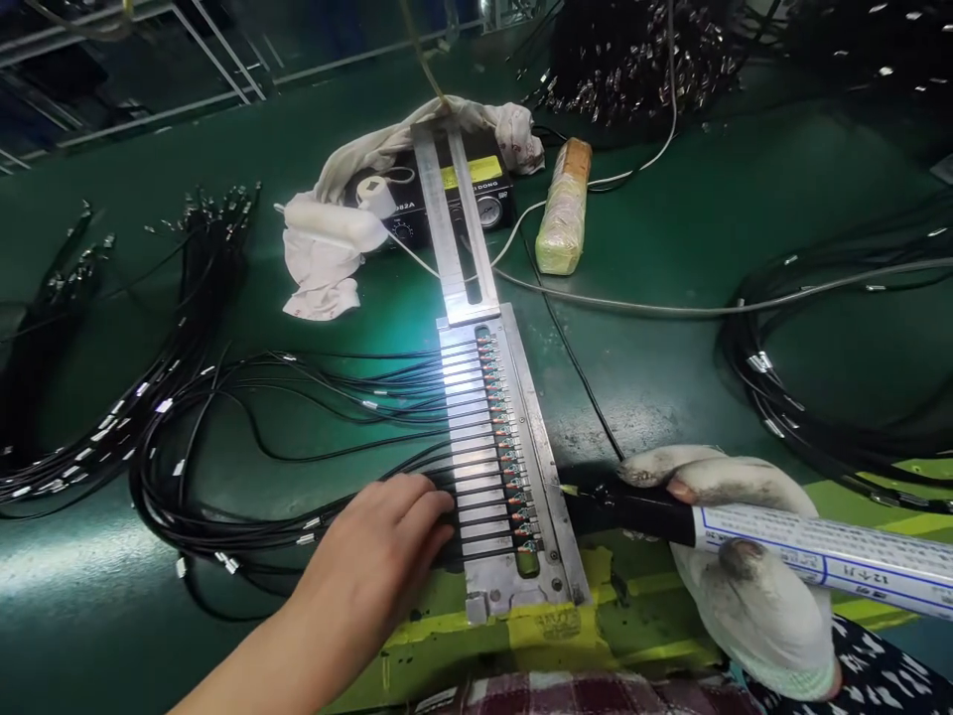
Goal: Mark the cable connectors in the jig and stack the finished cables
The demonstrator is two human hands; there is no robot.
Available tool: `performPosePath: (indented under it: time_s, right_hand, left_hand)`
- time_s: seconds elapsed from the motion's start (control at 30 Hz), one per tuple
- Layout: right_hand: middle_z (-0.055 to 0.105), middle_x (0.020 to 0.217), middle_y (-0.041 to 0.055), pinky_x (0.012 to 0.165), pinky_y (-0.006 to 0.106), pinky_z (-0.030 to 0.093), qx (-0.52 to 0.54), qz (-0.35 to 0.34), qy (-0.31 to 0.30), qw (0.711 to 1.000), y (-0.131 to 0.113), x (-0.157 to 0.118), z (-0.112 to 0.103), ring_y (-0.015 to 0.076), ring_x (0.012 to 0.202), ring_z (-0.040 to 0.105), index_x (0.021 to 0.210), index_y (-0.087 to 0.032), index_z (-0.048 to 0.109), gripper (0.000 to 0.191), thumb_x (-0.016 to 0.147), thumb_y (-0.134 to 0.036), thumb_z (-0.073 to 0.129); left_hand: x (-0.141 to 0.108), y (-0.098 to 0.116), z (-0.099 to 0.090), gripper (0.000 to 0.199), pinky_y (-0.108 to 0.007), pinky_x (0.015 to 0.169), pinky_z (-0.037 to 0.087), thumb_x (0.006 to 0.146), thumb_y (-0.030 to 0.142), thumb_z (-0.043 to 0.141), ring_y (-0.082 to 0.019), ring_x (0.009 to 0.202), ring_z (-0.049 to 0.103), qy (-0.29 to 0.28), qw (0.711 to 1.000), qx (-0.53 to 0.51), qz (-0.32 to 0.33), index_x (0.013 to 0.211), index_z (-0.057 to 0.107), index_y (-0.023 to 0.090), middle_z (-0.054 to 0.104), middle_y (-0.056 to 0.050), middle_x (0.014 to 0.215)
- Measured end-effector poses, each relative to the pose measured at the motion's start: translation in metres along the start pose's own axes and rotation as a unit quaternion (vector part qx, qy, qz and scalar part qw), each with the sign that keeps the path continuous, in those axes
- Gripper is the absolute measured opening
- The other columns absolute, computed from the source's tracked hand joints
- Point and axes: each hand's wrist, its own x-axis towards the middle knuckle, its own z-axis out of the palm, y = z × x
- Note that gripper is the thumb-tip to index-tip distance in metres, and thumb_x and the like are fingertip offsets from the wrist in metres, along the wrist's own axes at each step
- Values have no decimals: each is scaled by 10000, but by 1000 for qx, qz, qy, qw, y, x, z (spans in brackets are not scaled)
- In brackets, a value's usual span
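Observation:
A metal fixture plate (476, 477) holds a row of black cables (417, 402), their metal terminals (513, 477) lined up over a slot. My bare left hand (394, 536) is at the plate's left edge, fingers curled together over the lower cables; the fingertips are partly hidden. On the right, my right hand (759, 586) wears a dirty white glove with some fingertips exposed. It grips a white glue tube (841, 556) with blue print and a black nozzle end. The tube's thin tip (570, 490) points left at the plate's right rail, near the lower terminals.
Behind the plate, a black control box (406, 218) sits under white cloth, with a slotted metal bar (447, 218) leaning against it. A wrapped block (564, 214) stands beside it. Cable bundles (201, 268) lie left, more coils (759, 367) right. Yellow tape (558, 636) lines the front edge.

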Motion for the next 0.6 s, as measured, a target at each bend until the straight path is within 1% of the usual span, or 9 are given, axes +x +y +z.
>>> performPosePath:
  time_s: [0.07,0.13,0.23,0.33,0.37,0.4,0.47,0.53,0.6]
  right_hand:
    - [663,1016,90,848,363,572,-11,-22,-11,1000,2,0,-2,242,983,627,1028,-189,660,199,912,-345,615]
    - [664,1009,93,831,361,582,-27,-44,-16,999,3,0,-3,247,975,636,1030,-188,661,192,914,-333,613]
    - [671,1010,97,818,375,591,-46,-58,-13,997,3,1,-3,254,954,650,1028,-190,663,175,910,-311,618]
    - [678,1002,101,803,385,593,-50,-61,4,997,4,1,-2,255,927,655,1014,-183,666,171,899,-304,630]
    - [678,999,101,800,382,593,-46,-63,7,997,4,1,-2,254,927,654,1014,-180,665,176,896,-307,632]
    - [677,999,102,799,380,593,-40,-63,7,997,5,1,-2,253,931,652,1018,-176,663,182,896,-308,632]
    - [677,1001,104,806,379,589,-32,-61,3,998,4,0,-1,254,942,651,1022,-171,658,188,898,-310,629]
    - [681,997,105,809,387,588,-44,-54,-10,997,1,0,0,260,940,659,1012,-170,654,184,892,-308,633]
    - [689,993,104,791,387,596,-85,-49,-47,994,-5,1,2,264,924,674,1002,-173,652,164,873,-272,636]
  left_hand:
    - [6,-3,-2,135,-318,669,417,949,197,443,-212,775,548,-18,998,-50,-25,942,578,211,597,-35,881]
    - [13,-6,-9,79,-284,633,409,915,192,493,-191,751,544,-53,991,-112,-45,872,553,221,584,-12,840]
    - [18,-11,-20,82,-253,589,400,890,193,524,-166,709,531,-92,979,-173,-59,814,523,226,570,7,798]
    - [13,-15,-28,77,-247,623,428,903,214,517,-156,731,545,-89,971,-216,-52,827,519,229,577,6,818]
    - [10,-17,-31,75,-245,640,438,909,225,518,-154,747,555,-74,969,-231,-48,834,520,230,581,5,828]
    - [7,-20,-33,75,-240,652,443,912,241,525,-151,757,561,-47,967,-246,-48,838,521,231,583,6,829]
    - [2,-25,-35,88,-231,660,445,902,278,555,-145,754,564,31,960,-268,-69,834,520,233,581,13,821]
    - [0,-32,-31,129,-235,655,437,886,312,570,-146,741,557,121,946,-277,-119,813,498,233,578,17,808]
    - [3,-40,-22,154,-249,646,422,879,331,559,-153,733,548,206,929,-250,-182,795,478,230,571,14,794]
